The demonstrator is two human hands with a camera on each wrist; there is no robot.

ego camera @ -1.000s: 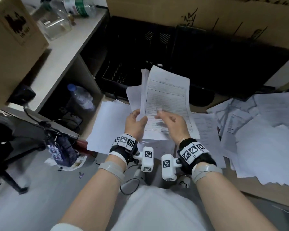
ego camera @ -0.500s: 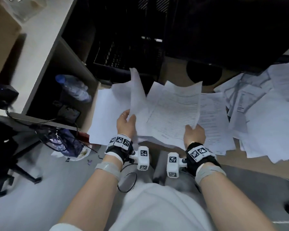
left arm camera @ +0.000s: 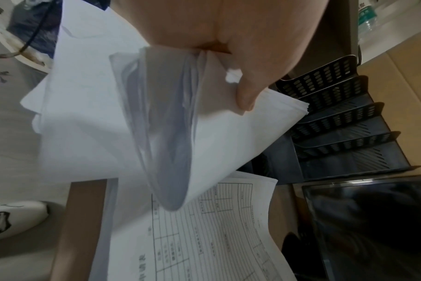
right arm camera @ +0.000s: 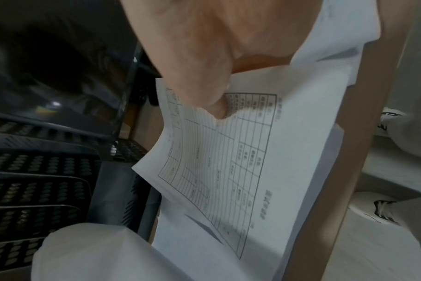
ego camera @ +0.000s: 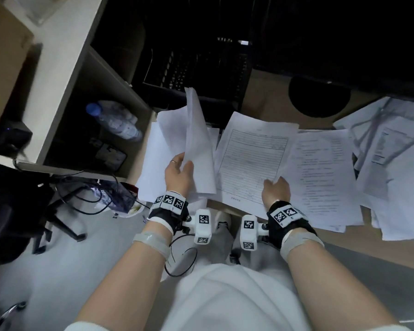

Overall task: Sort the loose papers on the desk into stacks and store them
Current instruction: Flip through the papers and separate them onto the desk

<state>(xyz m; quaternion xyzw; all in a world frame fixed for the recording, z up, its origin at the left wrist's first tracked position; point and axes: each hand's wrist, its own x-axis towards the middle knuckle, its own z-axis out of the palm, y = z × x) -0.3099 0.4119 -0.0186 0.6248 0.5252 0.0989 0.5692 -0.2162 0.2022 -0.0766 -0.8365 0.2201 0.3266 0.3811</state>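
Observation:
My left hand grips a bundle of blank white sheets held on edge above the desk; in the left wrist view the thumb pinches that bundle. My right hand pinches the near corner of a ruled form sheet, which lies over other papers; the right wrist view shows the thumb on the form. More printed sheets lie to its right. A black slotted file rack stands behind the papers.
A loose heap of papers covers the desk's right side. A dark monitor with a round base stands at the back. On the left, a shelf unit holds a water bottle. A black chair and cables are at the lower left.
The two hands have parted: the left keeps the blank bundle on edge, while the right has carried the form sheet down to the right onto the papers on the desk.

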